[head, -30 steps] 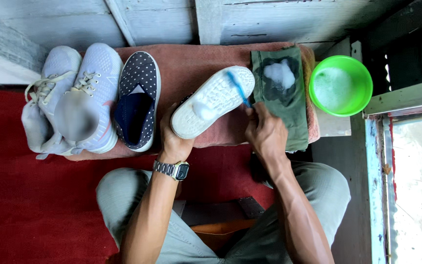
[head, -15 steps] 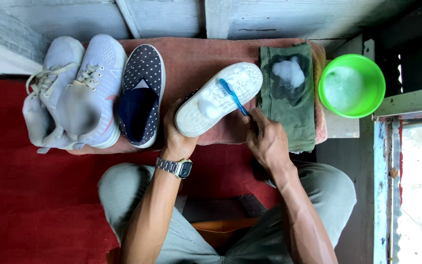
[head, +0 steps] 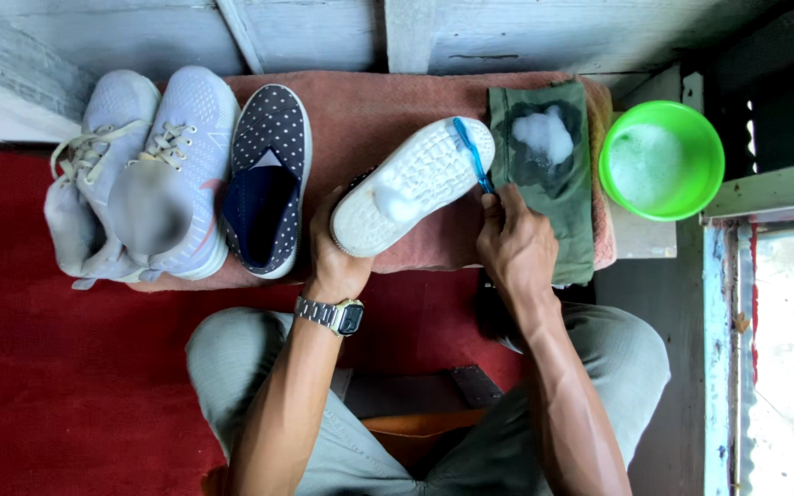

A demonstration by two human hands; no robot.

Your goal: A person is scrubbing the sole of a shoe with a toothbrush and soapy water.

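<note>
Red carpet fronts a towel-covered worktop. Left hand (head: 337, 262) clasps the white-soled shoe (head: 411, 184) sole-up; right hand (head: 512, 243) pinches a blue toothbrush (head: 472, 152) at its toe. Hard scrubbing could fling foam toward the dotted navy slip-on (head: 268, 179).

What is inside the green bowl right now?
The green bowl holds white soapy foam across its whole inside. Whatever lies beneath the foam, liquid or objects, is covered and cannot be seen.
</note>
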